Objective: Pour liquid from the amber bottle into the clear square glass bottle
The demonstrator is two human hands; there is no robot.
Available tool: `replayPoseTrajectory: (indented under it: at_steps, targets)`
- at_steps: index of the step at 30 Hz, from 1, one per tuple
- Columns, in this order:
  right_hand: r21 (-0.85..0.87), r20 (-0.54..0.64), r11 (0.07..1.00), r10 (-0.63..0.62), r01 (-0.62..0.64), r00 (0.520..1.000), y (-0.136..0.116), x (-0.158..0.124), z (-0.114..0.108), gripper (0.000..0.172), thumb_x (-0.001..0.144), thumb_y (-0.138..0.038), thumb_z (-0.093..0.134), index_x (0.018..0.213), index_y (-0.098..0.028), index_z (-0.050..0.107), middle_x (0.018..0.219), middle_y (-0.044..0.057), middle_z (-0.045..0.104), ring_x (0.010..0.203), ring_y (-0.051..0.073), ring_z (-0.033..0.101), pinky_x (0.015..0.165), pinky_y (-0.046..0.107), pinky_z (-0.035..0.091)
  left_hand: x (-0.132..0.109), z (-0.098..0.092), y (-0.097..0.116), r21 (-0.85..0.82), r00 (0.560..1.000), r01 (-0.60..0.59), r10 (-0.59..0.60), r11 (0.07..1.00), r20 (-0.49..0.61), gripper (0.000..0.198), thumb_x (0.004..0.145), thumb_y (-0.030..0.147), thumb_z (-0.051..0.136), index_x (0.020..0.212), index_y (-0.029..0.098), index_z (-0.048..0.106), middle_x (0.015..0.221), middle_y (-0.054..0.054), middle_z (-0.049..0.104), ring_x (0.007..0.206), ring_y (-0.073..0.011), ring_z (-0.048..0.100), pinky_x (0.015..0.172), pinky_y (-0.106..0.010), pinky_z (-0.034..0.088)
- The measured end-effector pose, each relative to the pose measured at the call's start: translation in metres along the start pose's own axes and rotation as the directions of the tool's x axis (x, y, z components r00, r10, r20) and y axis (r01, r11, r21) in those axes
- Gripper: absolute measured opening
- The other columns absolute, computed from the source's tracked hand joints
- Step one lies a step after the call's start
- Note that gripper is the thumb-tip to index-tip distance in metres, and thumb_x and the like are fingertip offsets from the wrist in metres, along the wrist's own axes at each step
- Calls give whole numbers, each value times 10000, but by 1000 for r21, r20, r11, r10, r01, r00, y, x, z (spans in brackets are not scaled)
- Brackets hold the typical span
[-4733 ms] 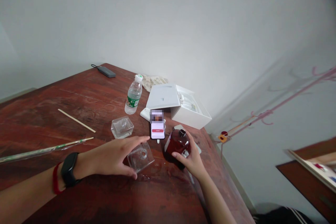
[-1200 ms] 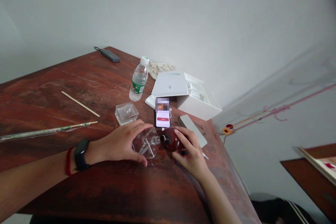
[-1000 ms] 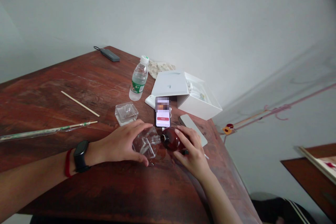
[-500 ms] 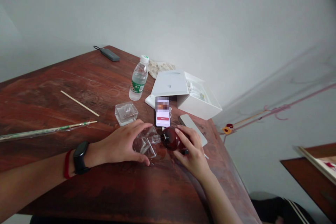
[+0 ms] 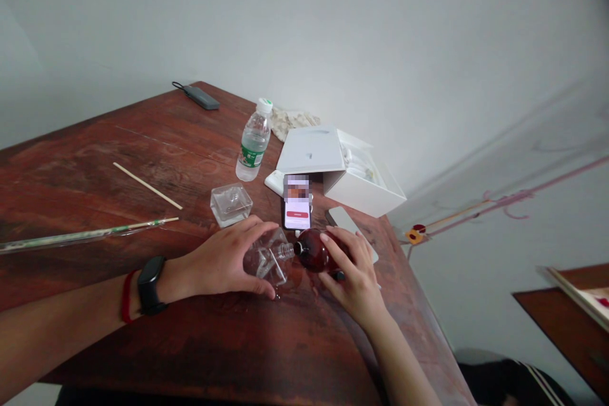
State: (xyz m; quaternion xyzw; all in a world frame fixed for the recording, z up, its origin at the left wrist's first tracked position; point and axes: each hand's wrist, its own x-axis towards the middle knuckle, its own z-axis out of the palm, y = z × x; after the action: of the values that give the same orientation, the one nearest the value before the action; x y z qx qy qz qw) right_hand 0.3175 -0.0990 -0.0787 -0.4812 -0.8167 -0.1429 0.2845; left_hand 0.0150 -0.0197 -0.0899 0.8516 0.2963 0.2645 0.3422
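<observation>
- Leftmost, a long, thin pair of pale sticks in a clear plastic sleeve with green print point(image 5: 85, 238) lies on the reddish-brown wooden table point(image 5: 200, 355).
- Beyond it lies a bare, pale wooden stick point(image 5: 147, 186).
- Farther back is a flat, dark grey device with a looped cord point(image 5: 202, 98).
- The left hand point(image 5: 227, 258), its wrist wearing a black watch point(image 5: 151, 285) and a red cord bracelet point(image 5: 127, 296), is curved wide, thumb and fingers around a clear, square-bodied bottle with a threaded neck point(image 5: 269, 260), tilted so that the neck points right.
- Just behind that hand sits a clear, square plastic container point(image 5: 231, 204); beyond it stands a capped water bottle with a green label point(image 5: 254, 141).
- Near centre, a lit smartphone point(image 5: 297, 219) lies before an open white cardboard box point(image 5: 364, 187).
- The right hand point(image 5: 354, 273) is wrapped around a glossy, rounded, dark amber bottle point(image 5: 314, 252), tilted, uncapped mouth facing the clear neck; whether they touch, I cannot tell.
- Behind that hand lies a flat, silver-grey slab point(image 5: 347, 222).
</observation>
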Motion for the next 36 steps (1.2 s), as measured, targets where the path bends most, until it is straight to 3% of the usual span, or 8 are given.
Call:
replayPoseTrajectory:
  at_steps: [13,26,36]
  targets:
    - [10,1,1000,-2,2,1000,-1,-1,-1,823,947,-163,686,1664,-433,386,1449,124,640,1304,373,649,1133,667,461,0,0,0,13,1000,11,-11,1000,9,1055,671,700,967,1507,243,513,1403,-123,631,1272,-390,650,1118,-505,517]
    - [-101,2,994,-33,33,999,-3,0,-2,710,997,-202,687,1641,-361,434,1440,129,649,1327,332,643,1271,663,287,0,2,-1,54,1000,5,-4,999,-3,1047,686,697,958,1518,251,505,1400,-114,632,1269,-382,658,1108,-510,536]
    - [-107,-2,994,-33,33,999,-6,0,-5,665,1002,-227,695,1614,-366,475,1451,129,637,1328,337,629,1271,659,268,0,4,-2,58,1000,-26,26,998,-7,1052,708,711,938,1535,243,487,1396,-127,621,1264,-382,653,1117,-513,522]
